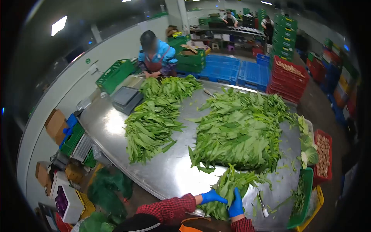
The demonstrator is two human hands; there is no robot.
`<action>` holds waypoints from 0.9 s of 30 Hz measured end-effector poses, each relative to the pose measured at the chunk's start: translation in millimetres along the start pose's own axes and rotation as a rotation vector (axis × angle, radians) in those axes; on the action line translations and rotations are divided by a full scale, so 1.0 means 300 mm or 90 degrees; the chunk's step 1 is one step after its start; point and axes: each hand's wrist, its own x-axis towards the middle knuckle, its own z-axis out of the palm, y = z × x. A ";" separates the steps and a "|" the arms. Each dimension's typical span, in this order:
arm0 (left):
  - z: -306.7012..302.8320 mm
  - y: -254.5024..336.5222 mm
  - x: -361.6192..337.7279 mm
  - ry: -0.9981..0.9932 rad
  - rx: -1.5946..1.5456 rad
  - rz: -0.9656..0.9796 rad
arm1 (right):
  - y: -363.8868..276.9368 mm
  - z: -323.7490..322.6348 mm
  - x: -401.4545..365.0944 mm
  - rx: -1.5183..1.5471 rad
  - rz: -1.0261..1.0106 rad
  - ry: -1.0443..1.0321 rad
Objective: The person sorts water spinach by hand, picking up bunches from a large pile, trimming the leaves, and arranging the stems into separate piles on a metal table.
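Two gloved hands (213,197) (235,205), one held bunch of greens (230,179), two larger leafy heaps (239,131) (152,120), one grey scale (125,96)

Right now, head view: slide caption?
Blue-gloved left hand and right hand handle a leafy green bunch at a metal table.

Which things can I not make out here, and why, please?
In the head view:
Underside of the leafy bunch between left hand and right hand: hidden by its own leaves.
Right sleeve: cut off by the bottom edge.
Metal table beneath the large leaf pile: covered by it.
Distant workers: their hands, too small and blurred.
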 end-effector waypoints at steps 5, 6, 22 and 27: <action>-0.160 0.062 -0.118 -0.082 0.157 0.036 | -0.054 -0.229 -0.062 -0.251 0.163 0.012; -0.203 0.091 -0.148 -0.129 0.283 -0.143 | -0.085 -0.221 -0.109 -0.293 0.127 0.086; -0.014 0.083 -0.385 0.048 0.370 0.044 | -0.242 -0.023 -0.210 -1.087 -0.669 0.204; 0.007 0.129 -0.380 -0.012 0.473 0.108 | -0.223 -0.122 -0.168 -0.919 -0.350 -0.150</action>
